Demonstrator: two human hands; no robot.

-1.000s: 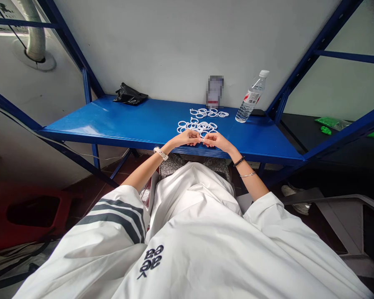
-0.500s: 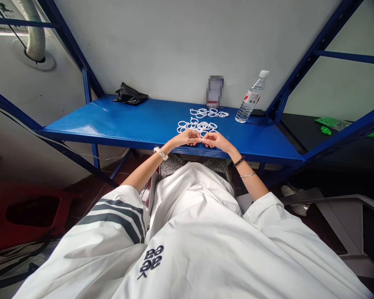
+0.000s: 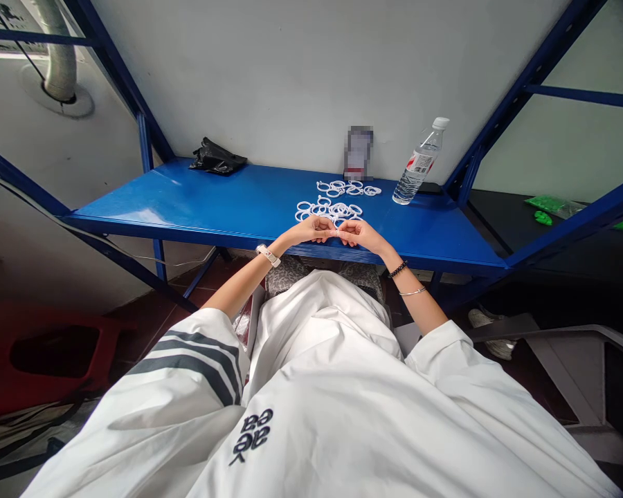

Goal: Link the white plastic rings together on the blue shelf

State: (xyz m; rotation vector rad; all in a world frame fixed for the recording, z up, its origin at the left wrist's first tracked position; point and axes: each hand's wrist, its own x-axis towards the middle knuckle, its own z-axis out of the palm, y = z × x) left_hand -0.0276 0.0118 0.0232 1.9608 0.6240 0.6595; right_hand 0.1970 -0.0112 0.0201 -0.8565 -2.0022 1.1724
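My left hand (image 3: 315,229) and my right hand (image 3: 359,234) meet at the front edge of the blue table (image 3: 208,207), fingertips almost touching. Both are closed in a pinch on a thin white cord ring (image 3: 339,223), mostly hidden by the fingers. Just beyond them lies a loose pile of similar white cord rings (image 3: 322,207), partly covered by my hands. A second, smaller group of white rings (image 3: 335,188) is spread farther back.
Behind the rings, a blurred-out upright object (image 3: 358,153) leans against the wall. A water bottle (image 3: 418,166) stands to the right, with a dark flat item (image 3: 430,188) behind it. Toward the back left lies a black plastic bag (image 3: 217,158). Blue frame posts (image 3: 144,142) flank the table.
The fingertips have shifted very slightly where they meet. Both hands keep their pinch, and the piles of rings look the same.
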